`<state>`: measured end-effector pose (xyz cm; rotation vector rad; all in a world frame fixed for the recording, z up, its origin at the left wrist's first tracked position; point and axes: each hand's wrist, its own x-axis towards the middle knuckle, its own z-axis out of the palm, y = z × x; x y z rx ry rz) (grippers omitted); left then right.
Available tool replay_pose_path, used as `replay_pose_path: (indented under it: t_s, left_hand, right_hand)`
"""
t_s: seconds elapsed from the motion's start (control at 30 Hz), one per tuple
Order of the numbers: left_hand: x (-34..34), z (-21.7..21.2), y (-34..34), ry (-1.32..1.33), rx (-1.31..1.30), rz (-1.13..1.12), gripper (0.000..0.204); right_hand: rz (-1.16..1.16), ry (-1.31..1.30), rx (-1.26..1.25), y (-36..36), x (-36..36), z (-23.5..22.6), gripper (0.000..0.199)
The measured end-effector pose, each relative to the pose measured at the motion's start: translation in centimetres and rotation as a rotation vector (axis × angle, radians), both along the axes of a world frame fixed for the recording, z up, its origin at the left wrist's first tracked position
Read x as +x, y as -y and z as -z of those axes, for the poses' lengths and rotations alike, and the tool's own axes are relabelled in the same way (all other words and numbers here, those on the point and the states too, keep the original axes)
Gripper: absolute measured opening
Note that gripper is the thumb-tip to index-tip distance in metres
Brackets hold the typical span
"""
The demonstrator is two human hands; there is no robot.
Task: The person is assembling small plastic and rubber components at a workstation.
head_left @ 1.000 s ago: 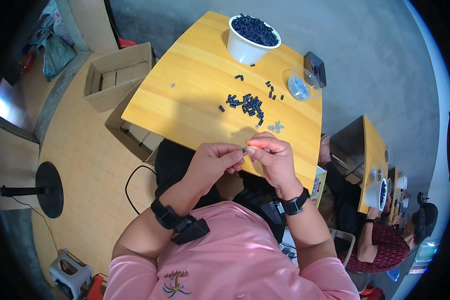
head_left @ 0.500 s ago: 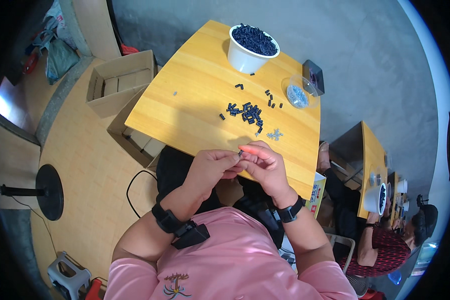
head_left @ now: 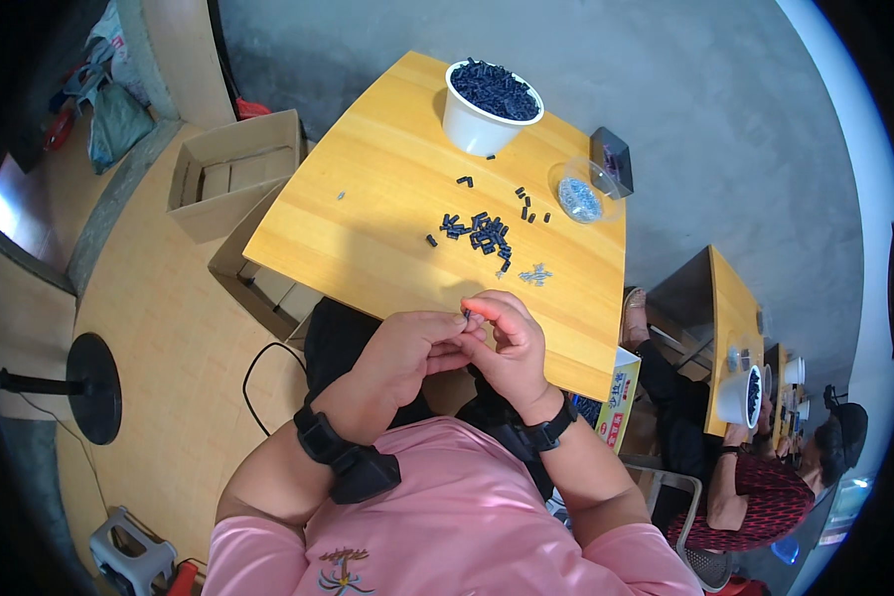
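Just over the table's near edge, my left hand [head_left: 407, 346] and my right hand [head_left: 509, 343] meet, fingers pinched together on a small black cylindrical piece [head_left: 467, 314]. Fingertips cover most of it, and whether a second small part is in there cannot be made out. Beyond the hands lies a loose pile of black cylindrical pieces [head_left: 487, 234] on the wooden table [head_left: 368, 214]. Right of that pile is a little heap of small silvery metal parts [head_left: 536, 275]. A few more black pieces lie scattered farther back.
A white bucket [head_left: 482, 131] heaped with black pieces stands at the table's far side. A clear plastic tub [head_left: 579, 200] of small metal parts and a dark box [head_left: 611, 162] sit far right. Cardboard boxes [head_left: 233, 164] stand left; another person [head_left: 755, 497] works at the right.
Both hands have shifted slightly in view, still pinched together; the black piece now shows less between the fingertips. The whole view has moved a little.
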<state>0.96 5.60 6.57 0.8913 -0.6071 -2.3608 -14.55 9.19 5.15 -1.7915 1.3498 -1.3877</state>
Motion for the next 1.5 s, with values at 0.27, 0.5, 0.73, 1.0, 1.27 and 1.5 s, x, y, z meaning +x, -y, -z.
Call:
replay_pose_path:
  t_s: [0.27,0.5,0.73,1.0,1.27,1.5]
  left_hand:
    - [0.2,-0.7,-0.6,-0.034,-0.038,0.000,0.019]
    - [-0.8,-0.4,-1.1,0.218,-0.241,-0.076,0.020]
    - [-1.1,0.7,-1.2,0.242,-0.287,-0.075,0.021]
    - [-0.6,1.7,-1.3,0.305,-0.370,0.026,0.021]
    - [-0.7,2.2,-1.7,0.425,-0.471,0.055,0.014]
    - [-0.5,2.9,-2.1,0.525,-0.578,0.111,0.016]
  right_hand:
    - [-0.022,-0.011,-0.074,-0.5,-0.2,-0.8,0.037]
    - [0.052,-0.317,-0.010,-0.8,-0.3,-3.1,0.036]
    - [-0.014,-0.666,-0.043,-0.7,-1.3,-4.2,0.034]
    - [-0.018,-0.736,-0.015,-1.1,-1.1,-3.5,0.027]
    - [-0.173,-0.906,-0.011,-0.5,-1.2,-3.6,0.023]
    - [-0.160,-0.968,0.009,-0.6,-0.4,-3.1,0.018]
